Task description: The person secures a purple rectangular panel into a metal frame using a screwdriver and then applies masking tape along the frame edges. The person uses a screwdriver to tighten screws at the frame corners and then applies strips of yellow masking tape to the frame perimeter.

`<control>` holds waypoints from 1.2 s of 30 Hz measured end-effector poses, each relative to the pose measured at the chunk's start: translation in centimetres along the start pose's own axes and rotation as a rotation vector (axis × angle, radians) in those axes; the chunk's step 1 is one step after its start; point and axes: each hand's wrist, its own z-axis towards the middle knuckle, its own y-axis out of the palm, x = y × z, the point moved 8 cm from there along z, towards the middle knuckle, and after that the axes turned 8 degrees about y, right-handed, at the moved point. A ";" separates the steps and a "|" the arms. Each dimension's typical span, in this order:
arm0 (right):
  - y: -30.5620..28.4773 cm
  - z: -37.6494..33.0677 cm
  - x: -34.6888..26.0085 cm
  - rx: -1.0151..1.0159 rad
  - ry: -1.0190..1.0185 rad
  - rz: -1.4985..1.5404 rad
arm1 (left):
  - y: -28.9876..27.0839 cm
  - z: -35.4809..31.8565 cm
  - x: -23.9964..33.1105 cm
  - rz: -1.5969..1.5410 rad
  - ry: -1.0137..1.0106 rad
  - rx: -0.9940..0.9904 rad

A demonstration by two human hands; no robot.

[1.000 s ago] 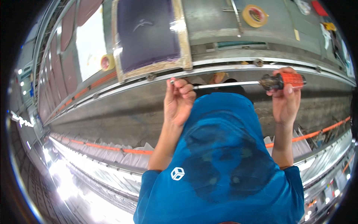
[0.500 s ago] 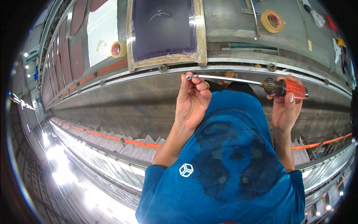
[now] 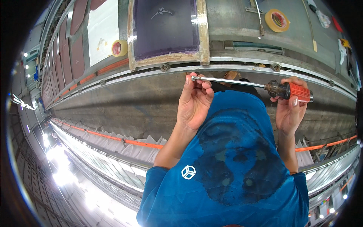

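- Along the upper edge of the long grey print table (image 3: 124,102), a metal guide rail (image 3: 242,69) runs from side to side, with small clamp knobs (image 3: 165,67) set on it; the table's near side is bare grey.
- Beyond the rail, a wooden-framed printing screen (image 3: 166,30) with a dark purple mesh lies flat, its near frame edge just behind the rail.
- Below the rail, the blue shirt (image 3: 234,170) fills the lower middle, both forearms rising from it toward the rail.
- Left hand (image 3: 194,102): fingers closed narrowly, pinching the tip of the screwdriver (image 3: 257,86) just under the rail, near the screen's right corner.
- Right hand (image 3: 289,109): curled around the orange handle at the right end; the thumb lies under it.
- Screwdriver: held almost level between the two hands, the thin shaft bridging them just beside the rail, apart from the table top.
- Yellow tape roll (image 3: 277,20) lies far right beyond the rail; a second tape roll (image 3: 119,48) lies left of the screen.
- Risk, as judged: the tip sits in a fingertip pinch only, so a turn of the handle could twist it free or nip the fingers; whatever small part may be at the tip is too small to tell, and could drop.
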 end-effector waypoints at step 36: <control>9.8 -3.3 8.3 -0.260 0.149 -1.666 | -17.0 10.8 1.6 0.589 -0.023 0.251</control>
